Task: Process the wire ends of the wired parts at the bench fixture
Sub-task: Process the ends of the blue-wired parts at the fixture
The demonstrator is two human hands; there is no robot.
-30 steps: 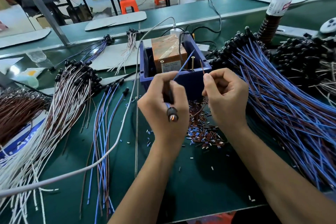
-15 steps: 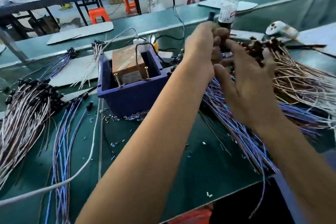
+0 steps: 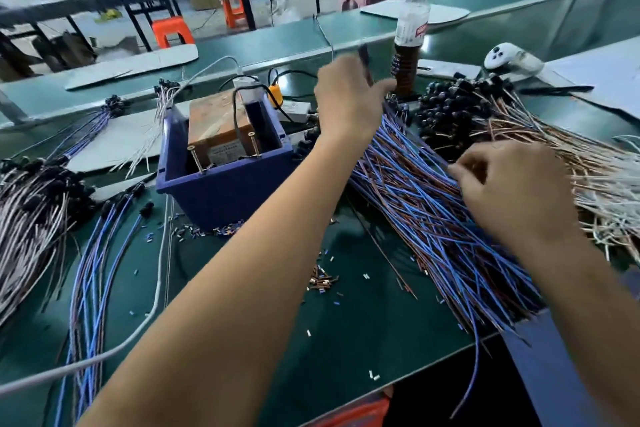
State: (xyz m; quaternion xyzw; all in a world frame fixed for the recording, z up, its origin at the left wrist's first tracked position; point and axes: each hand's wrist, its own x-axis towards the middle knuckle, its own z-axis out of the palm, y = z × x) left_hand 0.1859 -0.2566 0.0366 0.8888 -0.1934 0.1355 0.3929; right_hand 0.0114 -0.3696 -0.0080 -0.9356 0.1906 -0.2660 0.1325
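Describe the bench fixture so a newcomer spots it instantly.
Start at the green bench, centre, left of the big blue-and-brown wire pile. The fixture is the dark blue open-topped box holding a brown block with two upright brass screws; nothing else there is box-shaped.

Two bare forearms reach into view from the near edge, with no sleeve, glove, watch or band showing on either one up to where the picture cuts them off. The left hand point(image 3: 349, 104) is bare, with no ring visible. The right hand point(image 3: 512, 194) is bare too; its fingers point(image 3: 465, 166) are blurred, so any fine detail there cannot be made out.
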